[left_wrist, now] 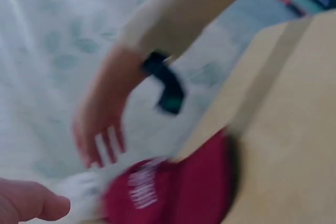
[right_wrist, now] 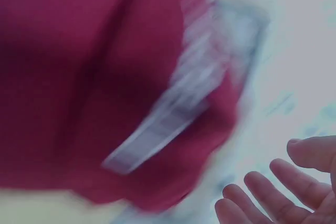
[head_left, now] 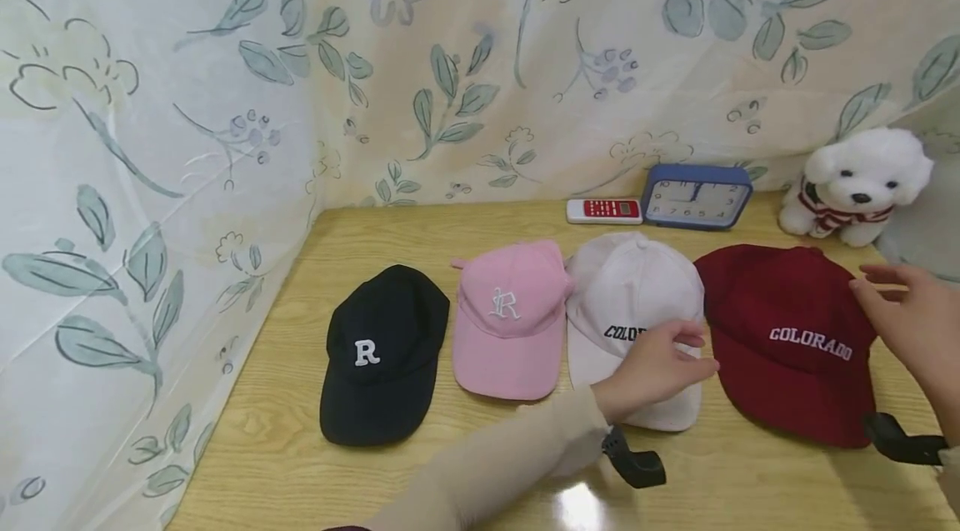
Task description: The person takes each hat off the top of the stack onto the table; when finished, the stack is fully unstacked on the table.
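Note:
Four would be the row of baseball caps, so several caps lie side by side on the wooden table. Over the brim of the white cap (head_left: 633, 277) is my left hand (head_left: 660, 368), its fingers loosely bent with nothing between them, partly covering the black lettering. To its right lies the dark red cap (head_left: 787, 306), marked COLORADO in white. Beside that cap's right edge my right hand (head_left: 903, 314) is held with fingers spread and nothing in it. The right wrist view has the fingers (right_wrist: 283, 198) apart from the blurred red cap. A pink cap (head_left: 510, 306) and a black cap (head_left: 386, 348) with white letter R lie further left.
A blue clock (head_left: 697, 197) and a white and red remote-like object (head_left: 603, 211) are at the table's back. The white plush dog (head_left: 862, 181) sits at the back right. Floral cloth (head_left: 450, 56) hangs behind and at the sides of the wooden table (head_left: 270, 431).

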Demonstrator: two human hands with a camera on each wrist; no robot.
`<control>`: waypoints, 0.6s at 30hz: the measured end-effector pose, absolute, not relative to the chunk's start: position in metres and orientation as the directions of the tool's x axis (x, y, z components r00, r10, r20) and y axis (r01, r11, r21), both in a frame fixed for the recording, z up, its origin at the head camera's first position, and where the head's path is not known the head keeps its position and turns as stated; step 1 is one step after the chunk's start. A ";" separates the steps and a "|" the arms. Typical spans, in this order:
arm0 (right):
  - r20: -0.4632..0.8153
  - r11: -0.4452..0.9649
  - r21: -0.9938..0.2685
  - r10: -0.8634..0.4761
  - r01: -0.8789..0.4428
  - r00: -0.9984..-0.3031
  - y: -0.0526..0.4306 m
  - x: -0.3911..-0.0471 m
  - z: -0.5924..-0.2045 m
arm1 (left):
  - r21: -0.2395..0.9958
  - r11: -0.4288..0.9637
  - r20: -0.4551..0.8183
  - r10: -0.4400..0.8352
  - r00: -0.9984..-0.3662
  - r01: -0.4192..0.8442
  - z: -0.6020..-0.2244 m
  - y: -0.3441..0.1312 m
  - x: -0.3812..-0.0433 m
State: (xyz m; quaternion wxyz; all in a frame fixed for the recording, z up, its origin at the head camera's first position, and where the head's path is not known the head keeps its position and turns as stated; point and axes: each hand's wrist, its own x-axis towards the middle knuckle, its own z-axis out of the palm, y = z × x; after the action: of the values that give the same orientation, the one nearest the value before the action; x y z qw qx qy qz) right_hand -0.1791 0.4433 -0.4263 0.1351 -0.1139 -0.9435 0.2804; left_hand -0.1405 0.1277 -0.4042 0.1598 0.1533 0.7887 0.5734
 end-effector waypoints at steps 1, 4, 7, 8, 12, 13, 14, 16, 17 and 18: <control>0.210 0.830 -0.546 0.266 0.113 -0.941 0.416 -0.175 -0.405 | 0.960 0.266 -0.037 0.430 -0.902 0.087 -0.399 0.111 -0.143; 0.275 0.823 -0.567 0.156 -0.029 -0.949 0.337 -0.168 -0.356 | 0.956 0.229 0.083 0.387 -0.918 0.183 -0.384 0.051 -0.151; 0.367 0.762 -0.610 0.031 -0.216 -0.930 0.273 -0.176 -0.344 | 0.928 0.271 0.180 0.274 -0.945 0.256 -0.371 -0.020 -0.154; 0.378 0.726 -0.634 -0.011 -0.267 -0.926 0.250 -0.180 -0.343 | 0.915 0.303 0.205 0.220 -0.954 0.266 -0.369 -0.044 -0.154; 0.356 0.575 -0.718 -0.181 -0.392 -0.917 0.156 -0.192 -0.353 | 0.879 0.440 0.217 -0.027 -0.976 0.183 -0.367 -0.135 -0.144; 0.340 0.539 -0.738 -0.222 -0.406 -0.914 0.132 -0.194 -0.358 | 0.872 0.470 0.199 -0.090 -0.976 0.134 -0.369 -0.155 -0.139; 0.318 0.515 -0.755 -0.255 -0.406 -0.913 0.108 -0.194 -0.362 | 0.863 0.499 0.171 -0.148 -0.974 0.076 -0.372 -0.174 -0.133; 0.263 0.492 -0.777 -0.313 -0.393 -0.912 0.066 -0.194 -0.373 | 0.844 0.533 0.080 -0.239 -0.968 -0.062 -0.379 -0.205 -0.118; 0.232 0.486 -0.787 -0.338 -0.380 -0.912 0.048 -0.194 -0.379 | 0.829 0.545 0.027 -0.268 -0.963 -0.128 -0.384 -0.218 -0.110; 0.195 0.489 -0.793 -0.360 -0.362 -0.912 0.032 -0.193 -0.385 | 0.810 0.556 -0.024 -0.290 -0.957 -0.189 -0.390 -0.229 -0.102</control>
State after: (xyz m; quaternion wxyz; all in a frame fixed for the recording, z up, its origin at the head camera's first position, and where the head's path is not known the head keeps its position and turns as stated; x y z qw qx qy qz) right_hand -0.1934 0.0319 -0.3847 0.0013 0.2093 -0.8629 0.4599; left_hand -0.1023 -0.2287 -0.3897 -0.0561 -0.1361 0.8802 0.4513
